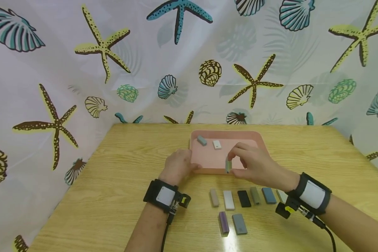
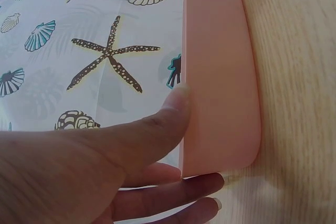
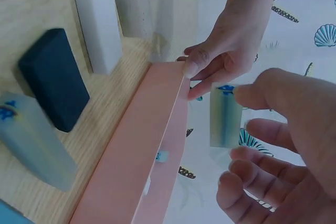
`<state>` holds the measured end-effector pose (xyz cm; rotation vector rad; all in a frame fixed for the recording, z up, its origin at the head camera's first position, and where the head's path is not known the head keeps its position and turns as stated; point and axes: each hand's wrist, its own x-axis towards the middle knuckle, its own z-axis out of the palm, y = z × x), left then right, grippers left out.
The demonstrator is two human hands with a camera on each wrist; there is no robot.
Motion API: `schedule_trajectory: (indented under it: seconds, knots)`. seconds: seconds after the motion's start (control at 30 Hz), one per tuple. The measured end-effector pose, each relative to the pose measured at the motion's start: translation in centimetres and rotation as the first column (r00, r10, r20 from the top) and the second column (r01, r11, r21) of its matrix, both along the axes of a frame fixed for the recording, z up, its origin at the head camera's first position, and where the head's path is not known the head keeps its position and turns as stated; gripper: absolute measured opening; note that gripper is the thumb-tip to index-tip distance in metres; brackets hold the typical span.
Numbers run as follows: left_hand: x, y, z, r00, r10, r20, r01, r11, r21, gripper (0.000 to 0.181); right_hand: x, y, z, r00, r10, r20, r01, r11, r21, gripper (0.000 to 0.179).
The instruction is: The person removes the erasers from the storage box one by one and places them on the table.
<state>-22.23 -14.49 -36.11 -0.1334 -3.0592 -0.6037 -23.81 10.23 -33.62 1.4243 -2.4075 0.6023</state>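
Above the front wall of the pink tray (image 1: pixel 211 171), my right hand (image 1: pixel 255 161) pinches a pale green translucent eraser (image 1: pixel 228 165) upright between thumb and fingers. Blue marks show on the end of this eraser in the right wrist view. My left hand (image 1: pixel 177 165) grips the tray's front left corner; in the left wrist view the thumb (image 2: pixel 176 106) lies over the rim and other fingers are outside the wall. Inside the tray, toward the back left, lie a grey-blue eraser (image 1: pixel 202 140) and a white eraser (image 1: pixel 217 144).
In front of the tray, a row on the wooden table holds beige (image 1: pixel 214 197), white (image 1: pixel 229 200), black (image 1: pixel 244 198), olive (image 1: pixel 255 195) and blue (image 1: pixel 268 195) blocks. A pale one (image 1: pixel 282 196) is partly behind my right wrist. Nearer lie purple (image 1: pixel 224 222) and grey (image 1: pixel 240 224) blocks.
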Motion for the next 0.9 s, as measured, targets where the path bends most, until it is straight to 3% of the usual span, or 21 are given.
schedule_trajectory:
  seconds: [0.2,0.33,0.63,0.9]
  knots:
    - [0.0,-0.1,0.0,1.0,0.003,0.003,-0.003,1.0,-0.002,0.033,1.7,1.0,0.0,0.995,0.089,0.042,-0.09,0.996,0.022,0.025]
    - [-0.1,-0.1,0.1,1.0,0.005,0.012,-0.005,1.0,0.002,0.033,2.5,1.8,-0.1,0.987,0.116,0.112,-0.122,0.991,0.047,0.026]
    - [-0.3,0.0,0.0,0.999,0.019,0.037,-0.019,1.0,0.008,0.032,4.2,3.2,-0.7,0.961,0.083,0.263,-0.139,0.97,0.201,0.028]
    - [-0.3,0.0,-0.1,0.999,0.013,0.035,-0.013,1.0,0.004,0.033,5.6,3.9,-1.4,0.917,0.069,0.394,-0.194,0.938,0.288,0.026]
